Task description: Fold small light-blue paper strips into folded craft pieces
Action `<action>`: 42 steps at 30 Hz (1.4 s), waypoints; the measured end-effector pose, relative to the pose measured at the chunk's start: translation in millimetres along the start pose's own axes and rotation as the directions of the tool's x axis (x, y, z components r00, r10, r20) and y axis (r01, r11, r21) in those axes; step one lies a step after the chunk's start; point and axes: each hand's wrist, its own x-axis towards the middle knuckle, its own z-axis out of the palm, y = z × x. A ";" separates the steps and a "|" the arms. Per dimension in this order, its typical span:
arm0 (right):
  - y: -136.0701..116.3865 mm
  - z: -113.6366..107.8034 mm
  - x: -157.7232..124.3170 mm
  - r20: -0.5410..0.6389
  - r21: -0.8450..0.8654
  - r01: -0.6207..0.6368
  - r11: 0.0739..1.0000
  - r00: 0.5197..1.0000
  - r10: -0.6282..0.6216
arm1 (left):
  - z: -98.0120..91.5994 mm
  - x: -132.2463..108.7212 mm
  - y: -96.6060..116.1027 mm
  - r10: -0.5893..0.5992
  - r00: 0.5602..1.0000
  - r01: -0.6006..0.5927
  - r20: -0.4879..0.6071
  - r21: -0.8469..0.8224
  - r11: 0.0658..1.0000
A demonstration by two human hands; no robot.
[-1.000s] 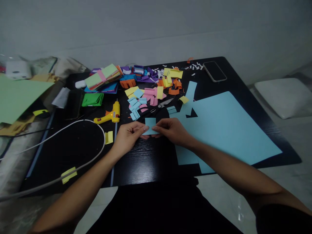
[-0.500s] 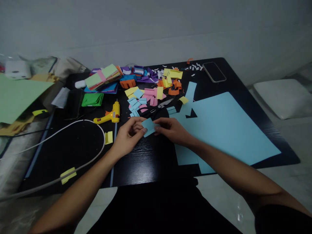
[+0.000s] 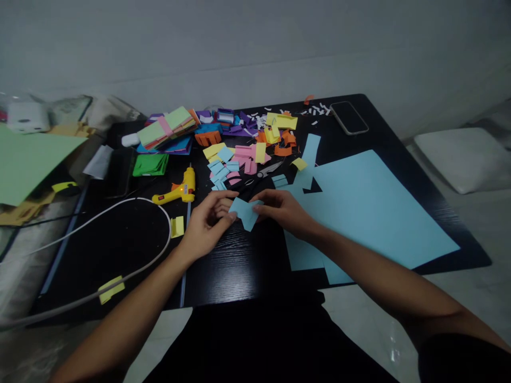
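Pale grey wall rose behind a black wood-grain table, its top strewn with cut paper. Near the front edge, between the two hands, was a small light-blue paper piece, held above the tabletop with its corners jutting unevenly; whether it was one layer or several could not be told. The left hand pinched its left side, thumb on top and fingers curled behind. The right hand gripped the opposite edge between thumb and forefinger.

Just beyond the hands lay scissors, beside folded light-blue slips and pink slips. On the left, a yellow hot-glue gun rested near a folded yellow slip and a looping white cable. Large light-blue sheets spread beneath the right forearm; a smartphone lay in the far right corner.
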 end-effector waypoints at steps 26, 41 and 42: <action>3.3 2.7 -1.5 -0.027 0.097 -0.087 0.991 0.996 0.090 | -3.4 2.1 0.9 -0.128 0.992 0.128 -0.005 0.061 0.990; 7.5 6.6 -6.2 0.002 -0.217 0.139 0.966 0.990 -0.142 | -3.7 0.6 -10.8 -0.065 0.998 0.066 -0.009 0.256 0.964; 7.7 7.2 -7.0 -0.005 -0.260 0.150 0.954 0.988 -0.156 | -4.3 -0.2 -12.4 -0.045 0.999 0.044 -0.004 0.297 0.954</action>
